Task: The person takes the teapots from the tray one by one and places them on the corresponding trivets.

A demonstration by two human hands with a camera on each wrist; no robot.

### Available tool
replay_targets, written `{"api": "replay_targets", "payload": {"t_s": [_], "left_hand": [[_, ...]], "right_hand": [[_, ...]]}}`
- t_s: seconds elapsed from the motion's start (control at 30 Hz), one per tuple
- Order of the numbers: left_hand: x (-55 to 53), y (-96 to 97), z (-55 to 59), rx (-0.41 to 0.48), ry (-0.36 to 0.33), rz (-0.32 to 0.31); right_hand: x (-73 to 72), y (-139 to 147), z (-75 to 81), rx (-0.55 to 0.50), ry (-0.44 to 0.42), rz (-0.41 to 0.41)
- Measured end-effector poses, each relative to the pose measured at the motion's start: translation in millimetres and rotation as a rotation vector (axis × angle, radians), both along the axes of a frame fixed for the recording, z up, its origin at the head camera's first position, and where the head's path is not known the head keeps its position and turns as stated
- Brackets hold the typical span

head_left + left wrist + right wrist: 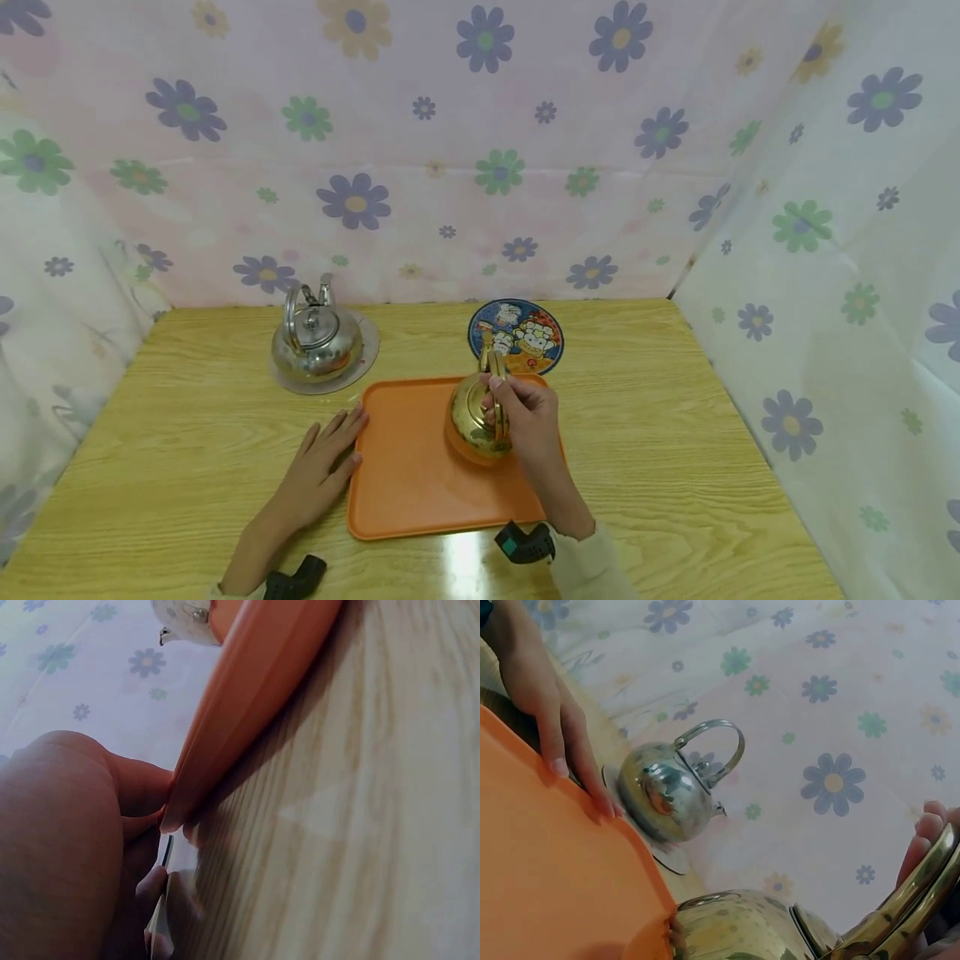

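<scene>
My right hand [527,417] grips the upright handle of a shiny gold teapot [474,417], fingers curled round it. In the head view the teapot overlaps the right half of an orange tray [405,492], its spout pointing toward the back. The right wrist view shows the gold teapot [735,930] close over the tray surface, with fingertips [930,825] round the handle. My left hand [318,475] lies along the tray's left edge, fingers extended. Its fingertips touch the tray rim [225,712] in the left wrist view.
A silver teapot [318,342] stands on a round pale mat [369,337] at the back left. Behind the tray lies a round blue mat with cartoon figures [536,329]. Flower-patterned cloth [420,250] hangs round the back and sides of the wooden table [660,467].
</scene>
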State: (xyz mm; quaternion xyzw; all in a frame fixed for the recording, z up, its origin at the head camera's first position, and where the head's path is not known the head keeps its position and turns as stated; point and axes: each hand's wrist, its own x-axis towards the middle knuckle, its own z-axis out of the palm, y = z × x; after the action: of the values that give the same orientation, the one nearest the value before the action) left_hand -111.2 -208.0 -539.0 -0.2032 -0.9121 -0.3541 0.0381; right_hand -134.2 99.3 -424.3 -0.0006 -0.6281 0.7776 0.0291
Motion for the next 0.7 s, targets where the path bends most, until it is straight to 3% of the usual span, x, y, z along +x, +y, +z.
{"api": "replay_targets", "payload": {"t_s": [0.7], "left_hand": [[0.0,-0.5,-0.9,-0.009,-0.005,-0.003]], "right_hand": [[-9.9,2.3,-2.1,0.019,0.05,-0.031]]}}
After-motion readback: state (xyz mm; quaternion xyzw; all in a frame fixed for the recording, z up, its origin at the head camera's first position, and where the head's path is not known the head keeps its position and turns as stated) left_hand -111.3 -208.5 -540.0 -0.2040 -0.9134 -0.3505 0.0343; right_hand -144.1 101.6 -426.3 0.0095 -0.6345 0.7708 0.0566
